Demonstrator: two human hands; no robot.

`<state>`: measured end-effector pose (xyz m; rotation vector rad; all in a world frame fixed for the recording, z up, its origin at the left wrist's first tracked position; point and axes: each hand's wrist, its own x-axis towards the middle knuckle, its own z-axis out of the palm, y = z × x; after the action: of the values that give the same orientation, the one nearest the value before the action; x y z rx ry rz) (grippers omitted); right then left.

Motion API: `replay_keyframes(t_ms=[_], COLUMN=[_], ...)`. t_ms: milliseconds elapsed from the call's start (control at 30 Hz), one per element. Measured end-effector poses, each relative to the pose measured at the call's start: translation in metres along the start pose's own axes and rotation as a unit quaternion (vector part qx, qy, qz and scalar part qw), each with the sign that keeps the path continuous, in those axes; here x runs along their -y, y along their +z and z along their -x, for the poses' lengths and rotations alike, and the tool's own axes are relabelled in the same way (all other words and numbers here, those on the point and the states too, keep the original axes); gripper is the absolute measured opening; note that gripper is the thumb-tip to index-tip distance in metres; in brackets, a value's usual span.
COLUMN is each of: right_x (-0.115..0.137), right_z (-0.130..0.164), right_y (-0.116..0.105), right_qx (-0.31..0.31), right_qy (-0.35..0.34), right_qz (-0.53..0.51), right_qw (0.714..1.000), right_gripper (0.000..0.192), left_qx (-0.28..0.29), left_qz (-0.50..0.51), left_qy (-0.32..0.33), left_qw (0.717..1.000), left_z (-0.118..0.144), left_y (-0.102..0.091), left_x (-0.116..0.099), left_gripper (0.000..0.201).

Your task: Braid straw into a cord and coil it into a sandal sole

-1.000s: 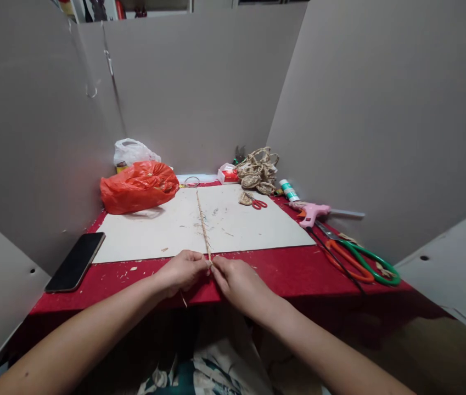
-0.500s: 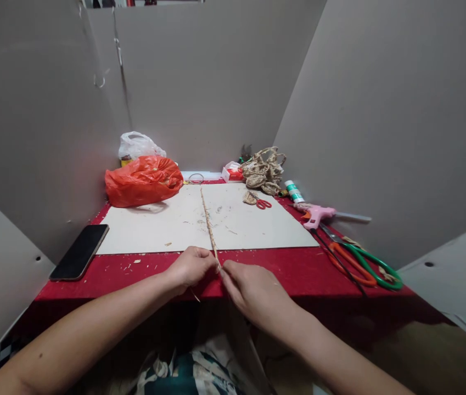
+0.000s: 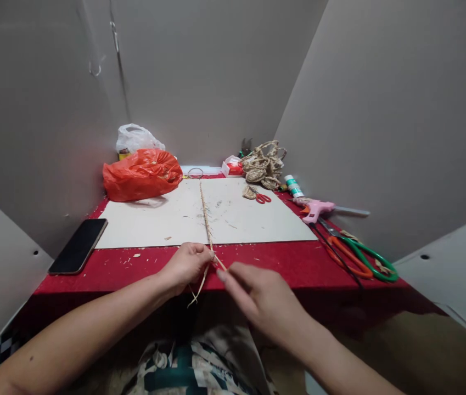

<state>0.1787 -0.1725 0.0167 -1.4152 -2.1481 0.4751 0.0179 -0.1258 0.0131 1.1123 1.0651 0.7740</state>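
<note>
Pinched in the left hand [image 3: 186, 264] at the near edge of the white board [image 3: 150, 222], the thin jute-wrapped stick [image 3: 205, 216] could slip; the right hand [image 3: 266, 300] tugging its loose strand may unravel wraps.

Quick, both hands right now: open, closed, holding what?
Left hand: closed, pinching the braided straw strand at the table's near edge.
Right hand: fingers together at a loose straw end; whether it grips it cannot be told.
</note>
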Motion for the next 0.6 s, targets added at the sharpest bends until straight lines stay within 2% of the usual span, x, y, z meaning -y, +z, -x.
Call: replay_keyframes(t_ms=[67, 100, 167, 267, 333, 467, 533, 600], right_x=[-0.006, -0.009, -0.013, -0.019, -0.023, -0.029, -0.029, -0.028], right_z=[-0.008, -0.014, -0.026, -0.042, -0.049, -0.055, -0.056, -0.056], right_y=[-0.005, -0.005, -0.002, 0.007, 0.012, 0.015, 0.015, 0.017], right_qx=[-0.057, -0.040, 0.054, 0.144, 0.155, 0.193, 0.215, 0.209], right_qy=[0.062, 0.095, 0.158, 0.177, 0.180, 0.196, 0.211, 0.227], right_qz=[-0.114, -0.181, -0.301, -0.416, -0.447, -0.440, -0.455, -0.471], right_qw=[0.990, 0.978, 0.939, 0.880, 0.862, 0.855, 0.838, 0.826], right_gripper=[0.032, 0.031, 0.035, 0.040, 0.041, 0.039, 0.038, 0.035], left_qx=[0.009, 0.010, 0.018, 0.022, 0.024, 0.056, 0.056, 0.045], left_qz=[-0.003, -0.007, -0.017, -0.033, -0.046, -0.123, -0.210, -0.319], left_qy=[0.002, 0.006, 0.021, 0.058, 0.085, 0.117, 0.129, 0.152], left_qw=[1.000, 1.000, 0.999, 0.998, 0.995, 0.984, 0.968, 0.934], left_z=[0.000, 0.000, -0.001, -0.005, -0.008, -0.012, -0.009, -0.004], left_y=[-0.002, -0.002, -0.002, -0.002, -0.003, -0.010, -0.015, -0.018], left_x=[-0.001, -0.001, 0.000, 0.003, 0.006, 0.008, 0.005, 0.000], left_gripper=[0.022, 0.023, 0.025, 0.027, 0.025, 0.025, 0.028, 0.029])
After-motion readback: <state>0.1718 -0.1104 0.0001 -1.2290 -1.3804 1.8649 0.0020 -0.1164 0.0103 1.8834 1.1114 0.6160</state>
